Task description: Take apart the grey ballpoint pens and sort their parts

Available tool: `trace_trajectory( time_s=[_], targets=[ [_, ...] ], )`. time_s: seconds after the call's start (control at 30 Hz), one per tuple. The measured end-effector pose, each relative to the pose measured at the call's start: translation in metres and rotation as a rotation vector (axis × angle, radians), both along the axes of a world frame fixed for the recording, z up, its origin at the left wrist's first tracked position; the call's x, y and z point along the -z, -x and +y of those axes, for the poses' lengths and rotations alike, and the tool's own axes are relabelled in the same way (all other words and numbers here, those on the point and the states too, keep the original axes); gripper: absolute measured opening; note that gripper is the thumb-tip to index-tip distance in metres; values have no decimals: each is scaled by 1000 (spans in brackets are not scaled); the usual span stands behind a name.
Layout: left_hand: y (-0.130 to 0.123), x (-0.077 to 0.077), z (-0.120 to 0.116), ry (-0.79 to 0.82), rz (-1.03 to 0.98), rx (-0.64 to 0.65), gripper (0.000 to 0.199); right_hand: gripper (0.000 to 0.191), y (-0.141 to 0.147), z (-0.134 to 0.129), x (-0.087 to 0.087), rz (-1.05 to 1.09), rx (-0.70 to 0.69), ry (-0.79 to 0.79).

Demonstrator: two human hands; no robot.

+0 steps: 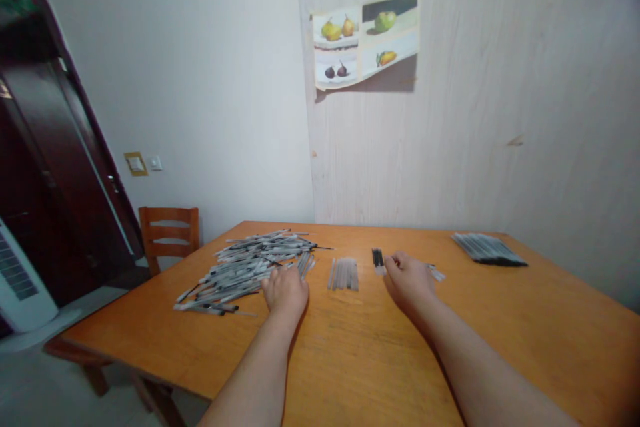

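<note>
A large loose heap of slim pens (240, 270), clear-bodied with black parts, spreads over the left of the table. My left hand (286, 289) rests at the heap's right edge, fingers curled down among the pens and their tips hidden. Between my hands lies a neat row of translucent pen tubes (344, 274), side by side. My right hand (407, 278) is closed with thumb and forefinger together, just right of a small group of black-ended pens (377, 258). What it pinches is hidden. Beyond its knuckles show a few translucent pieces (437, 272).
An orderly stack of pens (487, 249) with black ends lies at the table's back right. The wooden table (350, 360) meets a pale wall at the back. A wooden chair (170, 233) stands beyond the left side. A fruit poster (367, 40) hangs above.
</note>
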State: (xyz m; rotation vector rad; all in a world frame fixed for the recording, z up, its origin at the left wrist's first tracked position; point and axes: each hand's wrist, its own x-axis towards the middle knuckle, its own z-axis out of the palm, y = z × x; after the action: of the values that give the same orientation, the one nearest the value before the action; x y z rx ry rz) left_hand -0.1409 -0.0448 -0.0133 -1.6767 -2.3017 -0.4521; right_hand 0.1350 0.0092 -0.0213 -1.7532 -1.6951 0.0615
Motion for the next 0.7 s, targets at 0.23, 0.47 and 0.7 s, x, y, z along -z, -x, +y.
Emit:
trace_trajectory(
  time_s=[0.23, 0.47, 0.7],
  targets=[
    [-1, 0, 2, -5, 0, -34, 25, 40, 0, -1, 0, -19, 6, 7],
    [-3, -2, -1, -61, -13, -12, 27, 39, -1, -2, 1, -21, -2, -15],
    [-8, -4, -3, 35, -6, 68, 24, 40, 0, -1, 2, -9, 10, -16]
  ],
)
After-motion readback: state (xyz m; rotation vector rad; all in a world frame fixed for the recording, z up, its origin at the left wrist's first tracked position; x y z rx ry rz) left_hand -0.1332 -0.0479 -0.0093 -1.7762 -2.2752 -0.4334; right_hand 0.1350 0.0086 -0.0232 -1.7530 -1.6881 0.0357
